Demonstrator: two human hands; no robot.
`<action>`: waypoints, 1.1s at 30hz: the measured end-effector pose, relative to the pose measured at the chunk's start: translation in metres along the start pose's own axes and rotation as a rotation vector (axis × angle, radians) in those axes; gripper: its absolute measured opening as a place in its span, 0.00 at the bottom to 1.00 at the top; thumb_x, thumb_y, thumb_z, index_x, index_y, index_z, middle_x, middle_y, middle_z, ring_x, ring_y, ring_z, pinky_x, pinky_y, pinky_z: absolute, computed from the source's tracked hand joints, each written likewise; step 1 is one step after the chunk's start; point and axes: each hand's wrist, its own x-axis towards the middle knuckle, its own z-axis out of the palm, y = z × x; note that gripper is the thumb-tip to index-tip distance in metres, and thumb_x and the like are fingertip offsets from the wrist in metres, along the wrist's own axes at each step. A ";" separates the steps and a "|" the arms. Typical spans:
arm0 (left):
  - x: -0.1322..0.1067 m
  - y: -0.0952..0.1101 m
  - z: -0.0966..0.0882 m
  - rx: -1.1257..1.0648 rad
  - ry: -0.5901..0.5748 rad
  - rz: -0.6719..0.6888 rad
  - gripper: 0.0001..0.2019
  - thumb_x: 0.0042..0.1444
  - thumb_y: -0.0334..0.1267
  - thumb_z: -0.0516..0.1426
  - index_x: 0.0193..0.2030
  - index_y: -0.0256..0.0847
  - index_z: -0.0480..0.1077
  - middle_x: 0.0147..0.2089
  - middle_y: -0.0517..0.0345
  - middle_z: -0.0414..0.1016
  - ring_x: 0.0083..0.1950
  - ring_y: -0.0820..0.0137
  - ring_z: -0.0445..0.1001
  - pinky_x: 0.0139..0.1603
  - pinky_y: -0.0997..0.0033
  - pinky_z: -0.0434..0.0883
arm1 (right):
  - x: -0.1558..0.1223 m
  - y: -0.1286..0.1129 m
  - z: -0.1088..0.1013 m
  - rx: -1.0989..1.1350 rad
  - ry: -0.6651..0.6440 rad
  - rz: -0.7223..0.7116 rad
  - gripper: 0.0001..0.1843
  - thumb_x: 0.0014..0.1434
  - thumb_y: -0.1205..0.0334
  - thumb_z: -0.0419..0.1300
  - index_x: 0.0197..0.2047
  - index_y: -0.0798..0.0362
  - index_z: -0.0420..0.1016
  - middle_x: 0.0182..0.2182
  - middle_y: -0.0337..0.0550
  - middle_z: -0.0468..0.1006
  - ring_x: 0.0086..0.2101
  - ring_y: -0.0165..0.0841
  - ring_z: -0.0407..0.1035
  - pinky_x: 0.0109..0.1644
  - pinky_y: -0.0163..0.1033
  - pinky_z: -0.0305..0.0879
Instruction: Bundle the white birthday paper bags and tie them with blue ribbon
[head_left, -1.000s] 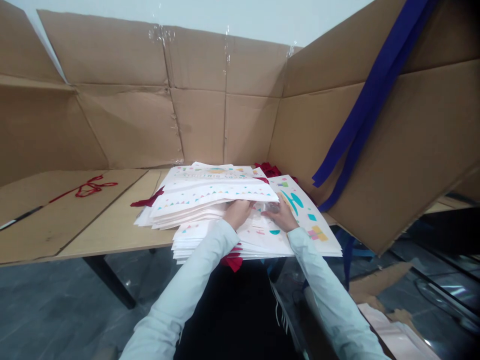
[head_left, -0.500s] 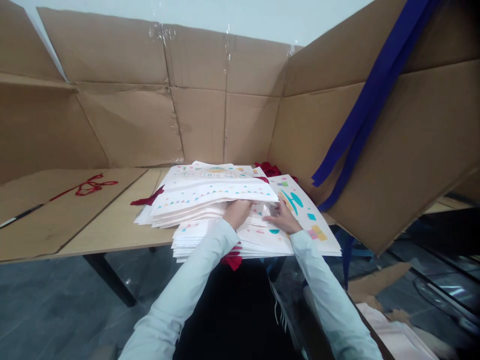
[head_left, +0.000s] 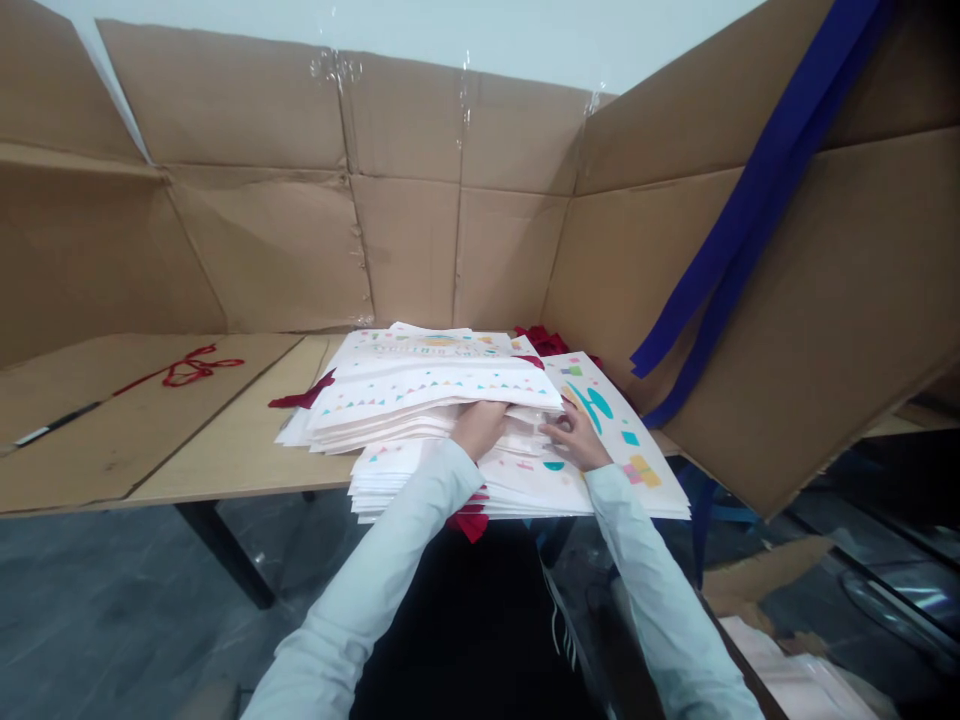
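Observation:
Two piles of white printed paper lie on the table, with coloured bunting triangles and upside-down birthday lettering. The upper pile (head_left: 435, 395) partly overlaps the lower pile (head_left: 525, 485). My left hand (head_left: 478, 428) pushes in under the upper pile's front edge, its fingers hidden. My right hand (head_left: 574, 443) rests on the lower pile, fingers spread and touching the upper pile's edge. Dark red paper pieces (head_left: 469, 522) stick out from under the piles.
A cardboard wall (head_left: 262, 250) stands behind the wooden table (head_left: 225, 450), and a tilted cardboard panel (head_left: 817, 300) with blue paper strips (head_left: 750, 230) leans in at right. A red cord (head_left: 191, 370) and a dark pen-like stick (head_left: 56, 422) lie at left.
My right hand has shifted slightly left, with its fingers closer to the upper pile's edge. My left hand stays under that edge. The whole view has drifted slightly.

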 end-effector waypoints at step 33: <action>-0.002 -0.007 0.001 -0.037 -0.051 0.050 0.26 0.49 0.40 0.59 0.55 0.37 0.63 0.57 0.47 0.65 0.59 0.60 0.63 0.61 0.62 0.59 | 0.014 0.001 0.004 -0.064 0.015 -0.039 0.24 0.45 0.63 0.57 0.47 0.54 0.64 0.45 0.49 0.70 0.43 0.38 0.65 0.46 0.45 0.63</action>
